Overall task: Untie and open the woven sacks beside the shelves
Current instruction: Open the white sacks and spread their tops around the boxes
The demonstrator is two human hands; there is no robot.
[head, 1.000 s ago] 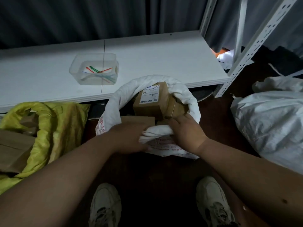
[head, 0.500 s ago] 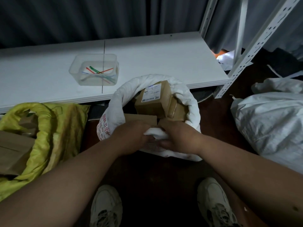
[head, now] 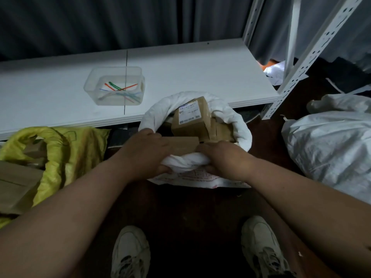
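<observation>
Clear tub (head: 114, 85) upper left on the shelf board (head: 200, 77) holds coloured ties (head: 120, 89). White woven sack (head: 236, 125), frame centre, mouth up, open, rim rolled down; cardboard boxes (head: 190, 119) inside, one labelled. Left hand (head: 146, 151) and right hand (head: 224, 159) both grasp the near rolled rim. Yellow sack (head: 66, 153) at left, open, holding boxes. Another white sack (head: 331, 145) lies at right.

Dim and bluish overall, with soft light from above brightest on the white shelf board (head: 180, 77). Deep shadow over the floor (head: 190, 213) between the shoes (head: 130, 251). No hard glare. Slightly soft, grainy detail; box label (head: 189, 113) unreadable. Wide-angle bending of the shelf post (head: 313, 55) and forearms toward the edges.
</observation>
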